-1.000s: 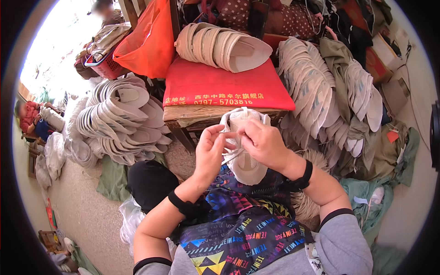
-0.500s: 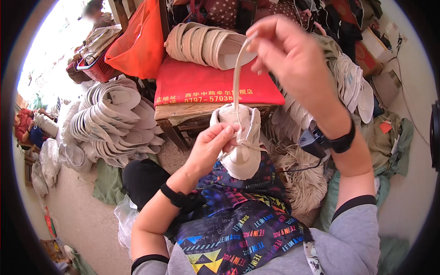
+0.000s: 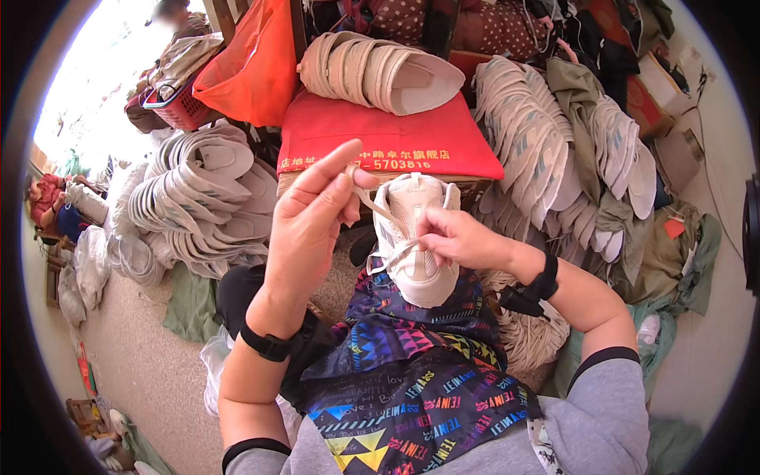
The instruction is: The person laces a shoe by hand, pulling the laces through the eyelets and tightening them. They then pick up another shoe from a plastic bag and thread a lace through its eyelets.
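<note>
A cream shoe upper [image 3: 427, 291] rests toe-down over my apron-covered lap [image 3: 431, 340], its tongue facing up. From its eyelets a flat cream lace [image 3: 380, 207] stretches up to the left. My left hand [image 3: 313, 210] pinches that lace between thumb and fingers, raised left of the shoe upper, with the index finger pointing up. Low on the lacing, my right hand [image 3: 459, 239] has its thumb and fingertips closed on a lace at the eyelets. A loose piece of lace shows at the upper's left side.
A wooden seat with a red cloth bag [image 3: 388, 142] stands ahead, bearing a row of nested uppers [image 3: 372, 75]. Piles of uppers lie left [image 3: 190, 198] and right [image 3: 526, 127]. A bundle of laces [image 3: 532, 336] sits beside my right knee. An orange bag [image 3: 249, 71] hangs behind.
My right hand has come down from high up to the eyelets. My left hand has moved up and left, drawing a lace out to the left side.
</note>
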### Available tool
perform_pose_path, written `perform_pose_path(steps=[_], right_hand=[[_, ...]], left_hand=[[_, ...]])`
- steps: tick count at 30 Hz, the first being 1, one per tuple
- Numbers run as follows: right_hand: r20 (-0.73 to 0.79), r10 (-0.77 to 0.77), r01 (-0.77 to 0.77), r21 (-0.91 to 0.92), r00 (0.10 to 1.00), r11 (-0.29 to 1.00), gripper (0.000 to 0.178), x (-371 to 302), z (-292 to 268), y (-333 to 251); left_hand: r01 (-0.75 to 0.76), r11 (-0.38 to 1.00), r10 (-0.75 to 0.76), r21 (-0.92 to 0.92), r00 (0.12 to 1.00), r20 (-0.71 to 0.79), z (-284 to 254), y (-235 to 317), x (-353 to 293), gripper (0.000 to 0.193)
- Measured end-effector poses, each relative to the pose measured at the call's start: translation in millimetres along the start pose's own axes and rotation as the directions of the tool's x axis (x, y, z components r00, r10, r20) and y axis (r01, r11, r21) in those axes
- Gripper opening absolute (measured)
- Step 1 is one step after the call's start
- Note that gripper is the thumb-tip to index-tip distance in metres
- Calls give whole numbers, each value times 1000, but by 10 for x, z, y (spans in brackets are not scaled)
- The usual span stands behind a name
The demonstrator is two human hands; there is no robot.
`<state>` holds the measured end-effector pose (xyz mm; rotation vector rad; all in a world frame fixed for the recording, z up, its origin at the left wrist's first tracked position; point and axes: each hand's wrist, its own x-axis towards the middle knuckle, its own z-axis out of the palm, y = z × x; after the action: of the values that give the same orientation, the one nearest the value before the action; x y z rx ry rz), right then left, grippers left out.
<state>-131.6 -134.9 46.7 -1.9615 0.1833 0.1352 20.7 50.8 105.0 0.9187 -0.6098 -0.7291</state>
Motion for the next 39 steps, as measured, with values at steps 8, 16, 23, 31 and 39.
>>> perform_pose_path(steps=[8,16,23,31,39], right_hand=[[-332,-251,392,479,909,786,15,-206,-456,-1289],[-303,-144,285,500,942,818,27,23,-395,-1317],[-62,-82,102,682,995,724,32,211,-367,-1128],[41,-35,-12,802,999,597,28,321,-349,-966],[-34,-33,47,755,999,654,20,319,-363,-891]], left_hand=[[-119,993,119,-13,988,100,106,177,130,34],[-310,905,297,291,951,91,317,140,305,43],[-552,577,489,602,824,287,166,-45,333,59],[-471,474,389,744,870,303,143,-158,210,74],[-398,547,302,736,914,270,84,-246,167,77]])
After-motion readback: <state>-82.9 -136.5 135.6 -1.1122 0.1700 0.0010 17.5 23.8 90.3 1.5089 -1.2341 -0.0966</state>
